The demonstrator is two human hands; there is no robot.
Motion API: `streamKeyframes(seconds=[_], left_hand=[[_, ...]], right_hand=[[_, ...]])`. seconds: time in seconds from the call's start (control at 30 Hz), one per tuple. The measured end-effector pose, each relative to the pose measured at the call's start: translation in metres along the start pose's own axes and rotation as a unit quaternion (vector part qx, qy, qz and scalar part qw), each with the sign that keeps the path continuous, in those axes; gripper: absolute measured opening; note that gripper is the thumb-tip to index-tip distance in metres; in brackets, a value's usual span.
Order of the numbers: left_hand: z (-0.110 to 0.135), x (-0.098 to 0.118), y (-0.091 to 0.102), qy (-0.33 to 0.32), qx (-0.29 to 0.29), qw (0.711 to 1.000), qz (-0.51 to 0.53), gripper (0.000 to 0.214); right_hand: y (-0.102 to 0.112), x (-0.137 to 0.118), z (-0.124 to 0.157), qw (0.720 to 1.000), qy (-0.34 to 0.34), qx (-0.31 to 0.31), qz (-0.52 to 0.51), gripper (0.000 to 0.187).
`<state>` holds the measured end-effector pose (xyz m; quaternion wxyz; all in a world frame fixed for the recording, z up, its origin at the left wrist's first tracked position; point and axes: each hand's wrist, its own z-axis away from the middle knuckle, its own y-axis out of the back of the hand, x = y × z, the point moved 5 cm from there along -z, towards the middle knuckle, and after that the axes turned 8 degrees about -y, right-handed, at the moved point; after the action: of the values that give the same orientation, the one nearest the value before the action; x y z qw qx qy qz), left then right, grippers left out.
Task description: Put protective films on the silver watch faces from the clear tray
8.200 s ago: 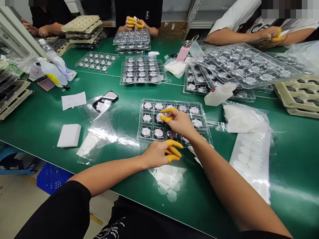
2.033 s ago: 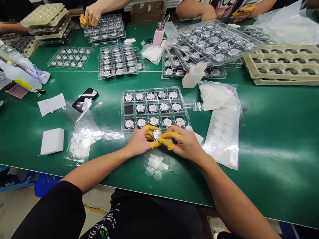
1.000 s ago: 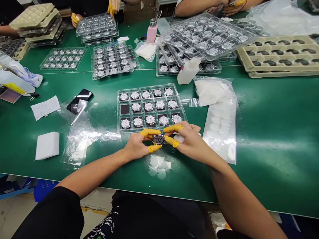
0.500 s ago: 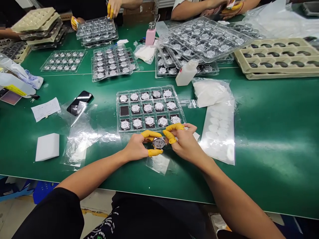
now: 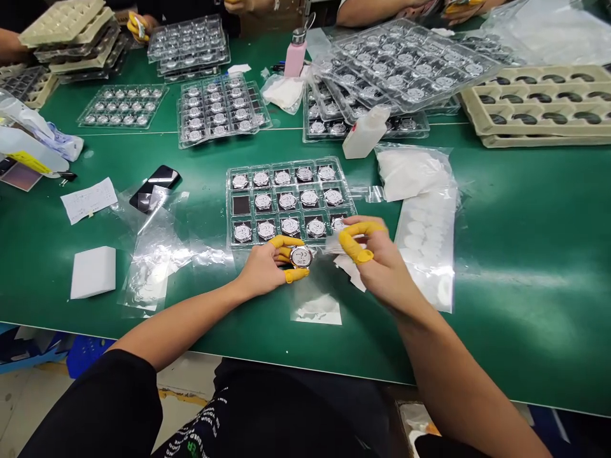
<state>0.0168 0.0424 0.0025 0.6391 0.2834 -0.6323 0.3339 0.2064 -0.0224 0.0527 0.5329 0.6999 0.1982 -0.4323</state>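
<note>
- Watch head (image 5: 301,257), round with a silver rim, is held just beside the near edge of the tray, dial up; its markings are too small to read and its underside is hidden.
- Left hand (image 5: 261,267) is closed on it, with yellow finger cots (image 5: 296,275) pinching the rim.
- Right hand (image 5: 382,261) is half curled just beside the watch head, its cotted fingers (image 5: 356,248) bent; a thin clear scrap near them is hard to make out, so its hold is unclear.
- Clear blister tray (image 5: 228,203) carries rows of watch heads; one cell shows dark and empty, and the right hand partly hides one head.
- Clear bag (image 5: 317,310) with white pieces lies below the hands on the green counter (image 5: 525,267).
- Co-worker's hand (image 5: 136,25) is cut off by the top edge.
</note>
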Motion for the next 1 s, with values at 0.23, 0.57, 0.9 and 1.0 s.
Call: streamKeyframes(seconds=[0.23, 0.57, 0.9, 1.0], left_hand=[[-0.001, 0.002, 0.001, 0.039, 0.008, 0.999, 0.009, 0.063], [-0.001, 0.002, -0.001, 0.029, -0.005, 0.999, 0.025, 0.062], [-0.001, 0.004, 0.0, 0.029, -0.004, 1.0, 0.01, 0.06], [-0.001, 0.004, -0.001, 0.026, -0.004, 1.0, 0.005, 0.06]], right_hand=[[-0.04, 0.004, 0.016, 0.971, -0.165, -0.159, -0.071, 0.029], [-0.044, 0.005, 0.018, 0.978, -0.156, -0.13, -0.04, 0.032], [-0.046, 0.001, 0.019, 0.986, -0.134, -0.098, -0.028, 0.031], [-0.046, 0.002, 0.02, 0.988, -0.123, -0.087, -0.024, 0.03]])
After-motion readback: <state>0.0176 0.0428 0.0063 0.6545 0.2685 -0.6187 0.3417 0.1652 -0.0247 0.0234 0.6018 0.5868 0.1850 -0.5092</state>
